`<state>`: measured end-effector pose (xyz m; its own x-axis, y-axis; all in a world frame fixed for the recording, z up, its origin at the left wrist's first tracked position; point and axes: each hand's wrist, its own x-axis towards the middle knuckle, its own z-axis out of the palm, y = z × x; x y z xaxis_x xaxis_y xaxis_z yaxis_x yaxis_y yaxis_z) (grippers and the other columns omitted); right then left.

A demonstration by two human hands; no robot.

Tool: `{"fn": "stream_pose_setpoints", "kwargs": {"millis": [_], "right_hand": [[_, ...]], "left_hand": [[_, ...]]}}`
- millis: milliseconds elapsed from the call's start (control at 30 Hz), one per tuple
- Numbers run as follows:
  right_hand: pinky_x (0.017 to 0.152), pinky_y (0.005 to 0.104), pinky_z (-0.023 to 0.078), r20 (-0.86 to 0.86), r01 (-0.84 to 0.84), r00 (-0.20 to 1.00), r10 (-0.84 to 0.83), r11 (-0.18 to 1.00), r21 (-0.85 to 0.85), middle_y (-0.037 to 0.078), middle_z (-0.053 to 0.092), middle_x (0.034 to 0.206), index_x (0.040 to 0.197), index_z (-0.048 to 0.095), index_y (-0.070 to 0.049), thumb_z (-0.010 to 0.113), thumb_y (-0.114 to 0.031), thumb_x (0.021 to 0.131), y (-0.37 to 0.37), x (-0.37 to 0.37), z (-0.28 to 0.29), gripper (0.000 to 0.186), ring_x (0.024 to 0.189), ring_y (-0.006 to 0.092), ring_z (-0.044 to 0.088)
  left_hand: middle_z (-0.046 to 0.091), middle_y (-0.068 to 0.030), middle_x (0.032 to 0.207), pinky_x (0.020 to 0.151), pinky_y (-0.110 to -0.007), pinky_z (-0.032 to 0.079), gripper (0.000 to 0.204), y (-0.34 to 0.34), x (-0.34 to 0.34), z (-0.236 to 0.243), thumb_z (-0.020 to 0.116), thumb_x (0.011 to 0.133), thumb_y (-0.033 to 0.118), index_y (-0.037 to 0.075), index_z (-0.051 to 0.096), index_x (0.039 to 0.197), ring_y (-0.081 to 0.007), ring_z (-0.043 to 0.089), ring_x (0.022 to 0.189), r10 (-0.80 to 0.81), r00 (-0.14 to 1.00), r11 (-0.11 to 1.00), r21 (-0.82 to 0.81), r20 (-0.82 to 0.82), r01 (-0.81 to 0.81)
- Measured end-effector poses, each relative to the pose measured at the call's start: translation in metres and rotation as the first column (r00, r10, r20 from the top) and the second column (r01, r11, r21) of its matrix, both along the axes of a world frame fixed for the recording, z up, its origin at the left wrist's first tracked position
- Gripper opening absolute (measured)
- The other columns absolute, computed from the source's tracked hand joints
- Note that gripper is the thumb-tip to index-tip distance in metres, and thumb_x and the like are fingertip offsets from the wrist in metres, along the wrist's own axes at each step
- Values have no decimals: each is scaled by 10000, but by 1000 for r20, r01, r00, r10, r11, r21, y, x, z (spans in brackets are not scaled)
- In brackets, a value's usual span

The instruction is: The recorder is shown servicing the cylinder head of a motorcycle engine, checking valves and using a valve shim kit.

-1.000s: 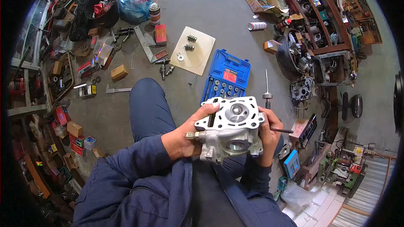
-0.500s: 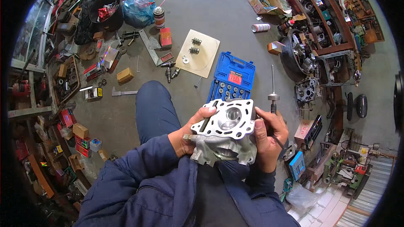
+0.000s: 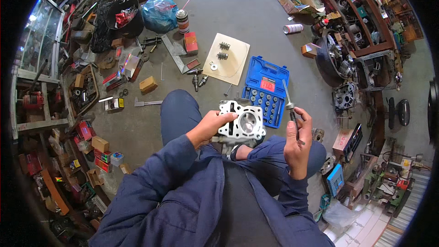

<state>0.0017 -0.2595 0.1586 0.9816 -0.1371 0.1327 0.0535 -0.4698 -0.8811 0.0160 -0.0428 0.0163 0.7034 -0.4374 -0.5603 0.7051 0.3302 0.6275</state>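
The left hand (image 3: 208,127) had hold of a pale metal engine part (image 3: 234,129), its thumb laid across the flat, slotted upper face. The part's edge filled the gap behind the thumb; the other fingers were mostly hidden by it, so how far they curled could not be told. The part was in front of the person's body, between the bent legs, face turned up, just below an unfolded blue case (image 3: 261,67) in the view.

The right hand (image 3: 299,145), apart from the part, gripped a slender tool (image 3: 293,120) by its dark handle. Thumb and fingers were drawn in close, with the handle between them. A round metal collar (image 3: 289,106) stood just above the fingertips, and the tool's thin rod pointed up, leaning slightly left.

On the floor beyond the case lay a cream board (image 3: 236,67) bearing two dark toothed pieces (image 3: 223,55) and pale washers (image 3: 213,67). A caliper (image 3: 146,104) lay beside the left knee.
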Motion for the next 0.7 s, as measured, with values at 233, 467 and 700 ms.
{"fn": "stream_pose_setpoints", "kwargs": {"millis": [233,467,700], "right_hand": [[583,209,356,-358,-21,934,23,1000,8,-19,549,760,1116,561,40,551,-109,918,-18,-13,-57,248,663,38,429],[645,226,417,-406,-5,914,-6,1000,-26,-9,574,794,1061,610,24,555,-116,912,-26,-20,-100,212,713,60,482],[709,484,495,-404,-232,913,57,888,-397,213,663,843,1020,625,-80,580,-183,874,-11,-7,-166,184,820,402,632]], "left_hand": [[681,-128,831,647,-310,484,616,-21,-6,-144,718,703,511,-73,679,894,-187,641,730,68,977,835,547,-202,55],[627,-179,1144,865,-362,462,725,-54,9,-179,712,691,521,-77,627,1092,-268,604,1046,289,856,793,609,-429,37],[643,-241,1097,861,-375,463,751,-52,33,-236,712,680,542,-110,635,1044,-315,621,1036,302,933,733,674,-197,-95]]}}
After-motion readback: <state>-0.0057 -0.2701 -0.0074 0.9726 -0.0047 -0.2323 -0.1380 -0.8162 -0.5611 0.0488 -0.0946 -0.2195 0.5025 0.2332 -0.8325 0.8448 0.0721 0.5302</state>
